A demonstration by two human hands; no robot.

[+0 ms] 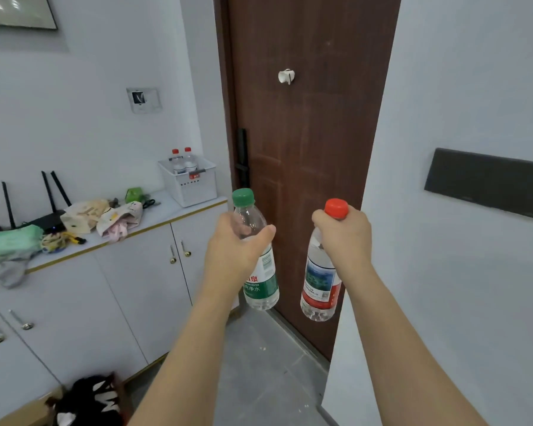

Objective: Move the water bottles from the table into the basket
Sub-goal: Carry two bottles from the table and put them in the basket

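Both bare forearms reach forward, roughly parallel. The left hand point(232, 245) has its fingers curled around the shoulder of a clear plastic green-capped bottle point(260, 272), thumb on top. The right hand point(345, 238) grips the neck of a clear plastic red-capped bottle point(320, 284).

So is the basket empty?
No, two red-capped bottles already stand inside the white basket on the cabinet.

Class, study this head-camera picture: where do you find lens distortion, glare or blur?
Head view: the wide lens bends the door frame and the cabinet edge; glare streaks the dark panel at top left; light is soft and even; the basket bottles look slightly soft, while both held bottles' labels are clear.
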